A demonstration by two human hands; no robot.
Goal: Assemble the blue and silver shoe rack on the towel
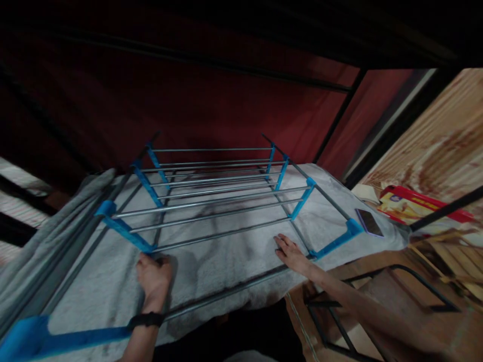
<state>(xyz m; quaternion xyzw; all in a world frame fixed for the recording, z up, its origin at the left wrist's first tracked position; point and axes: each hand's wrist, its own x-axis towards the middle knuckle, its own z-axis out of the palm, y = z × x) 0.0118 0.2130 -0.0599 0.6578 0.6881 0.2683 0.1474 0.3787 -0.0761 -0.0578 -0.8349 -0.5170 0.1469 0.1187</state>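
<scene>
Closest in, a blue crosspiece (pixel 56 337) of the rack runs along the bottom edge, right under the left wrist with its black band (pixel 148 320). Just beyond it the left hand (pixel 153 279) is curled, knuckles up, at the near-left blue corner bracket (pixel 130 234) of the metal rack (pixel 215 201); the fingers fold in around the base of that bracket, though whether they truly clamp it or just press against it I cannot tell. Across to the right, the right hand (pixel 290 251) lies flat and spread, palm down on the grey-white towel (pixel 211 271), fingertips pointing left, gripping nothing, just beside the lower rail and short of the near-right blue bracket (pixel 334 241). So the rack sits straight ahead of both hands, its silver bars running left to right, its long axis crosswise to the person, and the left hand is the one at the frame. Further right, a phone (pixel 369 222) rests on the towel's edge. Beyond that, a red and yellow packet (pixel 415 206) lies against a wooden wall, and behind the rack hangs dark red fabric (pixel 211 100).
</scene>
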